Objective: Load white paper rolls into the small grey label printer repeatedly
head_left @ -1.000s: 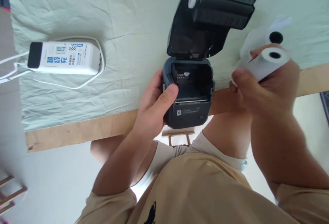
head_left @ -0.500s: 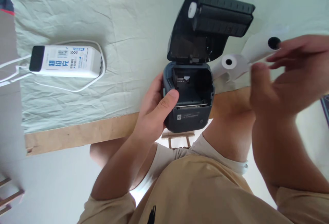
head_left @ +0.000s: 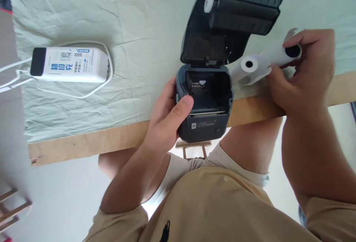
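My left hand (head_left: 169, 118) is closed around the left side of a small dark label printer (head_left: 208, 127), its thumb over the rim. The printer's lid (head_left: 217, 42) stands swung up, showing a black roller and a white gear. No roll shows in the paper bay. My right hand (head_left: 311, 64) has thumb and fingers around a white paper roll (head_left: 274, 55) with a wide dark core opening. Between that roll and the printer lies a second white roll (head_left: 241, 69) with a narrow core. Torn loose paper (head_left: 257, 76) curls between the two rolls.
A white power strip (head_left: 75, 64) with blue lettering and a looped white cable (head_left: 91, 95) lies to the left on the pale green cloth (head_left: 144, 49). The table's bare wooden edge (head_left: 89, 142) runs in front of my legs. Wooden stool parts (head_left: 13, 212) show at the lower left.
My right hand has come down onto the wide-core paper roll and closed on it. The printer stays in my left hand with its lid up; the view has shifted slightly.
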Demonstrator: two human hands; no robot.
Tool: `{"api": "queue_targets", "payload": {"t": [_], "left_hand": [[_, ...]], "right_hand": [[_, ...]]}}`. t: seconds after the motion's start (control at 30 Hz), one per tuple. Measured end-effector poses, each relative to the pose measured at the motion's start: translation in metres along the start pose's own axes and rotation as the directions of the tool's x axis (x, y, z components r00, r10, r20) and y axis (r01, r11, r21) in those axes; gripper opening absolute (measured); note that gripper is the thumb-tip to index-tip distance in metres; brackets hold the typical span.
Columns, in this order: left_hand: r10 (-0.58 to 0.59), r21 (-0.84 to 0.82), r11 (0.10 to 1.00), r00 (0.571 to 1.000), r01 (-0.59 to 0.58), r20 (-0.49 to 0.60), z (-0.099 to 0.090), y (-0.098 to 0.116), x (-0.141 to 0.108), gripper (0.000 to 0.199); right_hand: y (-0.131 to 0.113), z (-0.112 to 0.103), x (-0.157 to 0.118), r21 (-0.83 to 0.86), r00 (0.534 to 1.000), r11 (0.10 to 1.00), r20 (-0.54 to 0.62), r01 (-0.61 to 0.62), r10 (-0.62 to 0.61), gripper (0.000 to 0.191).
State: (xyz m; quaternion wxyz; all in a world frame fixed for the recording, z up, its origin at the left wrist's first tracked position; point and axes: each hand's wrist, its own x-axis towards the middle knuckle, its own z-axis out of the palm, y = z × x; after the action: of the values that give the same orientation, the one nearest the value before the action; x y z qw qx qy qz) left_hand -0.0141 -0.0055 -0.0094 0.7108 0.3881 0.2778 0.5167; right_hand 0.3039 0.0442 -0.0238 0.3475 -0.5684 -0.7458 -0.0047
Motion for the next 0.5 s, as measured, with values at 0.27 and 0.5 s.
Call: {"api": "queue_targets", "payload": {"t": [0.27, 0.5], "left_hand": [[-0.009, 0.041, 0.999, 0.995, 0.013, -0.101, 0.002, -0.002, -0.001, 0.038], [-0.036, 0.106, 0.993, 0.992, 0.049, -0.121, 0.002, 0.0, -0.001, 0.04]], "right_hand": [[0.022, 0.011, -0.002, 0.037, 0.998, 0.999, -0.063, -0.02, 0.022, 0.042], [0.029, 0.02, -0.005, 0.189, 0.987, 0.981, -0.141, -0.05, 0.078, 0.064]]}}
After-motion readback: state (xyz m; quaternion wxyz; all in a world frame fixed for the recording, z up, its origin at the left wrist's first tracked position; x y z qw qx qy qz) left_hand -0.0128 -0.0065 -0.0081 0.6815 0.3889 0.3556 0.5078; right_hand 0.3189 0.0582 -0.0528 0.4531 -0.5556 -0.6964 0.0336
